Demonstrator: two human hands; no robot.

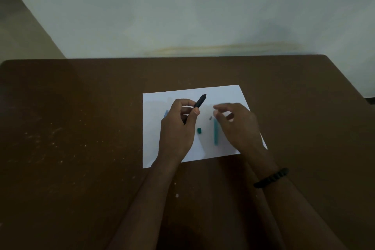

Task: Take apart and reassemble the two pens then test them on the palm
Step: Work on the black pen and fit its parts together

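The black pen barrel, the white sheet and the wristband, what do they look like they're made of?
The black pen barrel, held in the left hand, looks like matte plastic: dark, smooth, no metallic glint, though the light is dim. The white sheet looks like plain paper: thin, flat on the brown table. The wristband on the right wrist looks like dark ribbed beads or cord; too dim to tell.

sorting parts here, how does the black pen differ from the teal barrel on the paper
The black pen is held off the paper in the left hand, tilted up and away; the teal barrel lies flat, untouched, beside the right hand. The black pen is dark; the teal barrel is bright. Both are slim and straight.
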